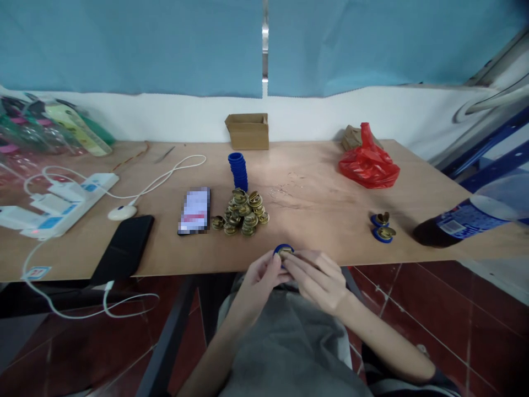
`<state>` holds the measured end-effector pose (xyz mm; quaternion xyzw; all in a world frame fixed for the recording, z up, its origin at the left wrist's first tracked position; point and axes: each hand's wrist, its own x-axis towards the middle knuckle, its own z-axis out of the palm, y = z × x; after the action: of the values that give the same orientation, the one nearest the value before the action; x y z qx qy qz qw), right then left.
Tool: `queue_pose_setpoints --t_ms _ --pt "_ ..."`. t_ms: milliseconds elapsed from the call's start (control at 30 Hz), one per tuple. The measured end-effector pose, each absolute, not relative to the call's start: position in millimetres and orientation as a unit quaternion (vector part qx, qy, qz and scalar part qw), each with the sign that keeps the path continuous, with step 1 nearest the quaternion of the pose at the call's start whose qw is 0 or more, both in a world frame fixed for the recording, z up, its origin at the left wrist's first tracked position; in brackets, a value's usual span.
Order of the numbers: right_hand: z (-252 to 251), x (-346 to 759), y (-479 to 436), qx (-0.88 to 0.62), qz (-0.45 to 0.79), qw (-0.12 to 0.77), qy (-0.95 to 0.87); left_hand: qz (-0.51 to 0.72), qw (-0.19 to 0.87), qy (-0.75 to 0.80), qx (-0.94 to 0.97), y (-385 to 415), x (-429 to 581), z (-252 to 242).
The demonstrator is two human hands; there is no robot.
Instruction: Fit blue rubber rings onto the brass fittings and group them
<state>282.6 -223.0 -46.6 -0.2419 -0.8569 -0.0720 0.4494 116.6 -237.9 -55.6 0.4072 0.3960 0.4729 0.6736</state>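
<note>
At the table's front edge, my left hand [261, 275] and my right hand [320, 280] meet around a blue ring [283, 246] with a brass-coloured round metal piece [286, 252] inside it. Fingers of both hands are closed on this pair, partly covering it. Just beyond lies a pile of similar brass-coloured metal pieces [243, 212]. Behind that pile rises a slightly leaning stack of blue rings [238, 172]. Off to the right, two metal pieces fitted with blue rings [383, 234] rest on the table.
Left of the pile are a lit phone [194, 211], a black phone-like slab [124, 248] and a power strip [70, 207] with white cables. A cardboard box [249, 132] stands by the wall. A red plastic bag [369, 165] and a tilted bottle of dark drink [454, 223] are at right.
</note>
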Motion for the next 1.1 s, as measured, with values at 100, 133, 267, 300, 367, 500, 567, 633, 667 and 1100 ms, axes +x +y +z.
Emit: queue_pose_setpoints --t_ms 100,133,267,300,367,500,567,633,667,1100 --pt "-54.8 274.5 -224.0 -0.216 -0.027 0.485 -0.847 0.506 0.653 0.403 0.395 -232.4 109.8 -57.6" --pt "-55.2 272.3 -224.4 -0.220 0.004 0.505 -0.835 0.513 0.639 0.398 0.413 -231.3 106.6 -56.8" --pt "-48.1 268.1 -227.2 -0.314 0.113 0.536 -0.776 0.521 0.576 0.382 0.501 -230.8 100.1 -52.9" --pt "-46.0 268.2 -227.9 -0.336 0.126 0.531 -0.768 0.521 0.562 0.387 0.513 -231.3 100.4 -52.9" --pt "-43.5 269.1 -228.8 -0.354 0.138 0.521 -0.764 0.519 0.545 0.396 0.526 -232.3 101.9 -54.0" --pt "-46.3 269.3 -229.1 -0.348 0.145 0.518 -0.768 0.505 0.556 0.386 0.536 -232.7 101.5 -55.4" --pt "-48.8 268.2 -228.6 -0.350 0.148 0.522 -0.764 0.486 0.575 0.374 0.542 -232.6 98.4 -53.7" --pt "-50.3 267.1 -227.9 -0.353 0.150 0.528 -0.758 0.458 0.590 0.369 0.553 -232.5 94.5 -51.1" --pt "-50.5 266.8 -227.4 -0.352 0.151 0.530 -0.756 0.446 0.593 0.368 0.561 -232.4 92.7 -49.9" --pt "-57.6 265.8 -227.9 -0.354 0.076 0.514 -0.778 0.435 0.488 0.451 0.608 -233.8 93.9 -52.9"
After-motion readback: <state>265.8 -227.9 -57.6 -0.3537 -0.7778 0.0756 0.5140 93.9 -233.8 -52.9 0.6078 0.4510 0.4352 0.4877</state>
